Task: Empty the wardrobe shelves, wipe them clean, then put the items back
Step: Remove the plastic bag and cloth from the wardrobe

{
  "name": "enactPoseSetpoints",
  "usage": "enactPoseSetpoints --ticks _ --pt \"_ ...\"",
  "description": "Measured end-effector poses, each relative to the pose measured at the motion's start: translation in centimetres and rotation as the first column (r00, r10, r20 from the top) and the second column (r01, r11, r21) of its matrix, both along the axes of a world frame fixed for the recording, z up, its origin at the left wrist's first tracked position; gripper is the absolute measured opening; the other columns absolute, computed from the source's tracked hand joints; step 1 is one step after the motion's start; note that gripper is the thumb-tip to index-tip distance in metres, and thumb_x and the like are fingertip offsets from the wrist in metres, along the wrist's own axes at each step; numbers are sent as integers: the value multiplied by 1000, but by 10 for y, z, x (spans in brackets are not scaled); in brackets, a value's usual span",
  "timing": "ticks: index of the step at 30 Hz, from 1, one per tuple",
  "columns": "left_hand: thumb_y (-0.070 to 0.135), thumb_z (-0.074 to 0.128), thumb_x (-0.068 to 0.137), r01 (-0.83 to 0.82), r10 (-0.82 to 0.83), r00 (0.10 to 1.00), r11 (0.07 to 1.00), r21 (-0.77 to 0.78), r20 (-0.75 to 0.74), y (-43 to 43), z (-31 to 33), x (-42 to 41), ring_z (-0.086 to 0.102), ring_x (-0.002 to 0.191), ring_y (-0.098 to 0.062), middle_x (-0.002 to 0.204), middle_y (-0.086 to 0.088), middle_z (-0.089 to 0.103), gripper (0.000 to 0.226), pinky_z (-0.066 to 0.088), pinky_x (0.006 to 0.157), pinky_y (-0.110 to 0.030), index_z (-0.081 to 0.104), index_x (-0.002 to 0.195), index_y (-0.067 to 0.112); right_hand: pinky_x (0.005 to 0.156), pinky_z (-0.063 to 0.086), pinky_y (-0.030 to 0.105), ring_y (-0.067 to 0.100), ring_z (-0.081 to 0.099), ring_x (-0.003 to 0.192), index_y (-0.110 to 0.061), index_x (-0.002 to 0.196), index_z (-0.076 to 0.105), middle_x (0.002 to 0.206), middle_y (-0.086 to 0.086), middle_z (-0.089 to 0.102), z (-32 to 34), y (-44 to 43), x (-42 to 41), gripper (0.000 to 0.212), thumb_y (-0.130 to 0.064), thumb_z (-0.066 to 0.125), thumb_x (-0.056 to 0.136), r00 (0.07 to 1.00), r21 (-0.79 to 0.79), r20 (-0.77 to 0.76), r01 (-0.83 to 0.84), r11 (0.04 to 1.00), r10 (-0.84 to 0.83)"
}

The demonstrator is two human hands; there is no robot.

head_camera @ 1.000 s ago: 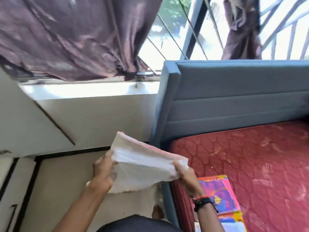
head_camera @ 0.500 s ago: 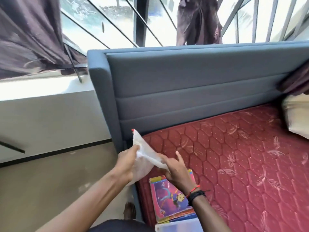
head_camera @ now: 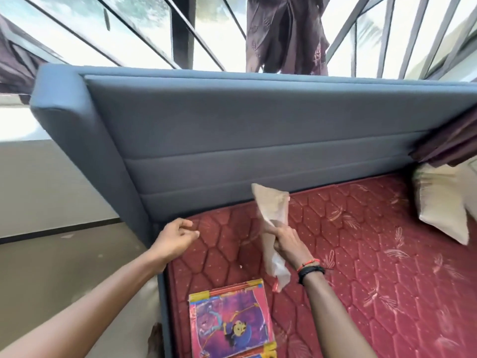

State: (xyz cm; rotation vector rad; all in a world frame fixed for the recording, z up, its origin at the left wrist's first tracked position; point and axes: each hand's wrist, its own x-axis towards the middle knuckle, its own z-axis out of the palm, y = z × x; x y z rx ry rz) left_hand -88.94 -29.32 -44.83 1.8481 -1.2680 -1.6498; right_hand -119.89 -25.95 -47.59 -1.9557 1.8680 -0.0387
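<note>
— Biggest first?

— Across the top, a barred window (head_camera: 144, 29), with a dark brown curtain (head_camera: 286, 34) bunched at its middle. Below that, a grey-blue padded headboard (head_camera: 232, 120), spanning nearly the whole width.

— And under it?

— A red quilted mattress (head_camera: 374, 254), butted against the foot of the headboard. To the left, beige floor (head_camera: 64, 267).

— Anything on the mattress?

— At the far right, a cream pillow (head_camera: 444, 205), close to the headboard's end. At the near edge, a book (head_camera: 232, 324) with a pink and purple cartoon cover, lying flat and face up.

— The task's thing?

— A pale sheet (head_camera: 272, 205), crumpled lengthwise, held above the mattress between headboard and book. Possibly cloth, possibly thin plastic; too blurred to settle. Upper end pointing up toward the headboard, lower end dangling just beside the book's far corner.

— Hands?

— Right hand (head_camera: 286, 241) clenched round the middle of the sheet, with a red thread and black band (head_camera: 309, 268) at the wrist. Left hand (head_camera: 175, 239) off the sheet, well apart from it, over the mattress's left corner near the headboard; fingers loosely curled, thumb near forefinger, gripping nothing.
</note>
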Motion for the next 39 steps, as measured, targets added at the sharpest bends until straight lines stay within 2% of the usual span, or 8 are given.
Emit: enactPoseSetpoints --ticks 4,9,15,19,25,28,32,39 --pt "12 66 91 118 -116 992 991 55 -46 5 -12 -16 52 66 -12 72 1 63 18 40 56 -17 59 106 11 98 42 35 31 56 122 -19 127 62 137 5 57 -6 -25 -57 68 13 46 69 978 1 -111 179 984 -177" --pt "15 67 91 193 -190 981 974 117 -35 17 -37 -25 58 71 -10 80 -1 66 18 44 68 -18 59 107 14 99 42 39 37 54 123 -15 134 55 140 13 54 -20 -59 -114 66 14 46 76 934 47 -165 328 943 -317" --pt "15 67 91 184 -179 983 968 173 -45 27 -50 -23 58 69 -8 76 2 66 16 44 68 -19 61 105 14 114 27 30 30 35 142 0 148 32 158 15 26 -56 -76 -126 67 10 48 84 886 210 -86 463 861 -456" --pt "12 65 91 159 -157 987 974 160 -27 31 -47 -13 56 69 -11 76 -2 64 17 43 71 -21 60 107 10 115 22 27 30 27 145 4 149 27 159 18 20 -66 -60 -111 66 6 52 87 865 323 -40 485 812 -500" --pt "13 65 92 154 -154 988 981 114 -13 38 -47 -5 54 70 -13 72 1 60 23 41 71 -23 58 113 8 113 31 33 32 39 138 2 145 35 148 19 41 -71 -43 -49 65 -9 61 86 813 326 103 517 791 -574" --pt "15 63 93 184 -181 983 979 91 -39 41 -44 -2 53 71 -10 76 2 59 26 41 68 -20 55 118 12 101 43 38 30 56 116 -6 119 54 122 19 59 -71 -39 -1 44 -18 66 78 815 325 102 514 794 -570" --pt "12 61 94 149 -150 989 983 111 -5 66 -42 36 52 75 -11 86 -6 59 35 41 63 -15 51 128 9 110 27 28 32 33 140 -9 149 32 149 21 34 -55 -5 98 64 -20 61 92 875 411 164 359 838 -456" --pt "16 60 94 -32 13 994 984 176 106 123 -38 144 56 80 -15 104 -13 65 34 43 62 -21 52 127 19 111 31 36 33 35 138 -13 148 31 149 17 35 -51 56 253 64 -23 59 91 946 433 224 118 893 -234"
